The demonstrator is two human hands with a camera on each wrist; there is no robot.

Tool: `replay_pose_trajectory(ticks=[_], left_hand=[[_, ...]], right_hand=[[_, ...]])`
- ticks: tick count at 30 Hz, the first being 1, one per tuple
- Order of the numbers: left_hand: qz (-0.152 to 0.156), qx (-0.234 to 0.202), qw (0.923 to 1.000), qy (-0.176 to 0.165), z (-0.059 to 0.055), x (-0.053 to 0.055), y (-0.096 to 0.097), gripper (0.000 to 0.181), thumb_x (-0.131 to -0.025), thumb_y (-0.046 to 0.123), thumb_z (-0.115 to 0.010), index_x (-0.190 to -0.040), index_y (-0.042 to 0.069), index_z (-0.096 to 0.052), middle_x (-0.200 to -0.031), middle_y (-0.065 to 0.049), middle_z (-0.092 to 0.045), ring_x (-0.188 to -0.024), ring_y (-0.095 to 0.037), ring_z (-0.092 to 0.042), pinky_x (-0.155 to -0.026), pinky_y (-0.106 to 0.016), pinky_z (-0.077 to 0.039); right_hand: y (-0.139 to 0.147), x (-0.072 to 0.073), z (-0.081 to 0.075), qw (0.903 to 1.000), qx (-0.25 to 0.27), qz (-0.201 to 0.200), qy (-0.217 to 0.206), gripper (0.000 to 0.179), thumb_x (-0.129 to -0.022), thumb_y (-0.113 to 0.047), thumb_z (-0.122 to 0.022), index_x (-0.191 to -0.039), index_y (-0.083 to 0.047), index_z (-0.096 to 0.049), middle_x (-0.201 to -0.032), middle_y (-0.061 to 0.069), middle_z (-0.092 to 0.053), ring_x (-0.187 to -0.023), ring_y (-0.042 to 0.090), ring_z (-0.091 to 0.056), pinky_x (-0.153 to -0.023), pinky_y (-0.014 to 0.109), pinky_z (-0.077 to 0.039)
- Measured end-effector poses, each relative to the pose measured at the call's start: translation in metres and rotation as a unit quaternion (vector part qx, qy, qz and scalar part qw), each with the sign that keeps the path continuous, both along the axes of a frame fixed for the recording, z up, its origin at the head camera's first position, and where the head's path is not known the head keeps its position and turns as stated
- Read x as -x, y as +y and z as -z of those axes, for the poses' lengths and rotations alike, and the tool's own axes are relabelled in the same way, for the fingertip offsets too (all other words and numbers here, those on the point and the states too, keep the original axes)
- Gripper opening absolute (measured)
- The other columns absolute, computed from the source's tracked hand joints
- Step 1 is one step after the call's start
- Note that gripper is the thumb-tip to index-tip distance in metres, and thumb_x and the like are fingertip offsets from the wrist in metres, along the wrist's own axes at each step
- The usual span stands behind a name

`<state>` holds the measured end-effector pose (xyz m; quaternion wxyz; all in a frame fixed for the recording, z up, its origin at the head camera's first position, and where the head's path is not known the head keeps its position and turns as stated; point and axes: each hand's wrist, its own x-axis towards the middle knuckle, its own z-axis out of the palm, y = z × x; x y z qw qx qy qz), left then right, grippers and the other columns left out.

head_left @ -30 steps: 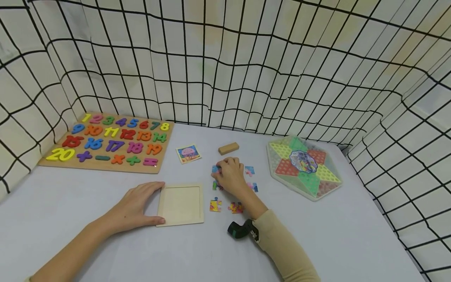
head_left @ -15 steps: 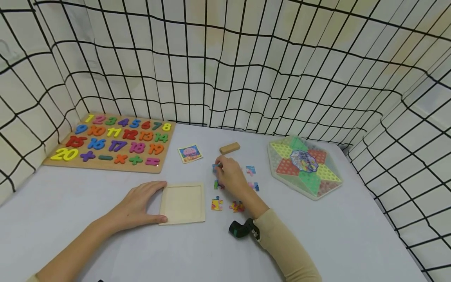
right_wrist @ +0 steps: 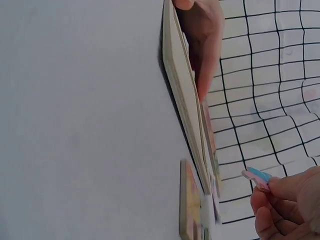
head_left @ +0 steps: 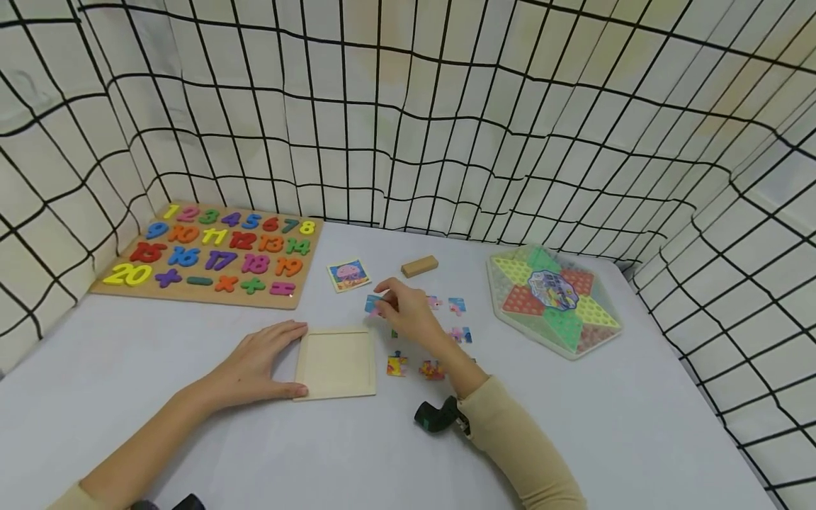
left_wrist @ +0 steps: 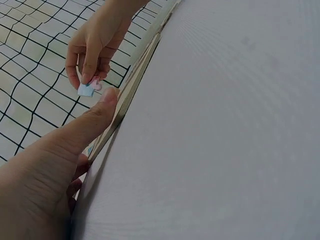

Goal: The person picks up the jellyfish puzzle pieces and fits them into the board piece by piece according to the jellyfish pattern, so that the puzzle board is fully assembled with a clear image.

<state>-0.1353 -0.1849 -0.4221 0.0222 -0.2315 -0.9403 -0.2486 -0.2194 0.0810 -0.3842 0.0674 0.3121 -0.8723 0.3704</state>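
Note:
My right hand (head_left: 411, 312) pinches a blue and pink jigsaw piece (head_left: 372, 304) between thumb and fingers, raised over the table. That piece (left_wrist: 86, 90) also shows in the left wrist view. At the left side of a square, shallow wooden puzzle tray (head_left: 338, 363), my left hand (head_left: 251, 365) holds the frame, thumb at the near corner and fingers at the far one. The tray is bare inside and lies flat. Right of it lie several loose jigsaw pieces, among them a yellow piece (head_left: 397, 365) and a red and yellow piece (head_left: 432, 370). My right hand hides some pieces.
A number board (head_left: 210, 258) lies at the back left. Behind the tray are a small picture card (head_left: 348, 275) and a wooden block (head_left: 419, 266). A hexagonal game box (head_left: 553, 301) sits at the right. Black netting (head_left: 408, 120) over white cloth surrounds the table.
My right hand has picked up the blue and pink jigsaw piece and carried it left, toward the tray. My left hand stays at the tray's left side. The view has shifted slightly.

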Motion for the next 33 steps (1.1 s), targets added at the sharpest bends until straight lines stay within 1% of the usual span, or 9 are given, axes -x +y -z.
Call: replay_pose_trajectory(ticks=[2,5,8,10,15,20,24,30,33], left_hand=[[0.007,0.002,1.0000,-0.004,0.000,0.000,-0.001,0.102,-0.063,0.067,-0.068,-0.135,-0.001,-0.040,-0.137,-0.020,-0.039,-0.128,-0.039,-0.029,-0.097,-0.060,-0.023],[0.020,0.014,0.9996,-0.016,-0.001,-0.003,-0.003,0.109,-0.061,0.070,-0.066,-0.137,-0.001,-0.036,-0.140,-0.020,-0.035,-0.130,-0.040,-0.024,-0.097,-0.061,-0.020],[0.032,0.029,0.9987,-0.026,-0.002,-0.006,-0.005,0.114,-0.060,0.074,-0.063,-0.139,-0.001,-0.032,-0.143,-0.019,-0.031,-0.132,-0.040,-0.020,-0.098,-0.060,-0.018],[0.035,0.033,0.9984,-0.029,-0.002,-0.007,-0.007,0.115,-0.060,0.075,-0.063,-0.140,-0.001,-0.030,-0.144,-0.019,-0.029,-0.133,-0.040,-0.018,-0.099,-0.060,-0.017],[0.026,0.033,0.9987,-0.030,0.000,-0.007,-0.008,0.113,-0.061,0.074,-0.062,-0.141,0.001,-0.030,-0.145,-0.018,-0.029,-0.134,-0.038,-0.018,-0.101,-0.058,-0.016],[0.015,0.041,0.9986,-0.028,0.001,-0.004,-0.006,0.114,-0.059,0.076,-0.060,-0.141,0.002,-0.032,-0.145,-0.017,-0.031,-0.134,-0.036,-0.020,-0.101,-0.057,-0.018],[0.014,0.045,0.9986,-0.023,0.002,-0.003,-0.004,0.115,-0.058,0.078,-0.059,-0.140,0.002,-0.033,-0.144,-0.016,-0.032,-0.134,-0.036,-0.021,-0.100,-0.057,-0.019],[0.013,0.044,0.9988,-0.020,0.001,-0.002,-0.003,0.116,-0.057,0.078,-0.059,-0.140,0.002,-0.033,-0.145,-0.016,-0.031,-0.135,-0.035,-0.019,-0.101,-0.057,-0.018],[0.011,0.045,0.9987,-0.019,-0.001,-0.002,-0.004,0.116,-0.057,0.078,-0.059,-0.141,0.002,-0.033,-0.145,-0.016,-0.031,-0.135,-0.035,-0.019,-0.101,-0.056,-0.018]], right_hand=[[-0.006,-0.002,0.003,0.9998,-0.002,-0.015,0.009,0.016,-0.088,-0.006,-0.060,-0.103,0.000,-0.057,-0.076,0.005,-0.065,-0.060,0.009,-0.055,-0.052,0.016,-0.043],[-0.016,-0.005,0.006,0.9994,0.000,-0.034,0.010,0.015,-0.088,-0.008,-0.061,-0.101,-0.001,-0.058,-0.075,0.004,-0.064,-0.060,0.007,-0.055,-0.053,0.015,-0.044],[-0.024,-0.008,0.008,0.9991,0.007,-0.041,-0.005,0.015,-0.087,-0.010,-0.063,-0.100,-0.003,-0.059,-0.073,0.002,-0.062,-0.060,0.006,-0.052,-0.053,0.014,-0.043],[-0.030,-0.011,0.008,0.9988,0.013,-0.043,-0.018,0.015,-0.087,-0.011,-0.063,-0.099,-0.004,-0.059,-0.073,0.001,-0.060,-0.060,0.005,-0.051,-0.053,0.014,-0.043],[-0.044,-0.014,0.009,0.9981,0.015,-0.042,-0.042,0.015,-0.086,-0.012,-0.065,-0.097,-0.005,-0.060,-0.074,0.000,-0.062,-0.060,0.003,-0.052,-0.052,0.014,-0.043],[-0.056,-0.017,0.013,0.9969,0.011,-0.021,-0.074,0.014,-0.086,-0.015,-0.065,-0.097,-0.007,-0.060,-0.073,-0.003,-0.062,-0.058,0.002,-0.049,-0.049,0.014,-0.039],[-0.062,-0.019,0.018,0.9956,0.008,-0.010,-0.093,0.014,-0.086,-0.017,-0.065,-0.096,-0.008,-0.060,-0.071,-0.006,-0.061,-0.054,0.002,-0.047,-0.047,0.014,-0.038],[-0.066,-0.020,0.023,0.9956,0.003,-0.002,-0.093,0.013,-0.085,-0.018,-0.066,-0.093,-0.009,-0.061,-0.072,-0.007,-0.063,-0.054,0.000,-0.048,-0.047,0.014,-0.039],[-0.067,-0.020,0.023,0.9961,0.004,-0.007,-0.088,0.013,-0.085,-0.018,-0.067,-0.091,-0.009,-0.062,-0.071,-0.006,-0.063,-0.055,0.000,-0.048,-0.048,0.014,-0.039]])
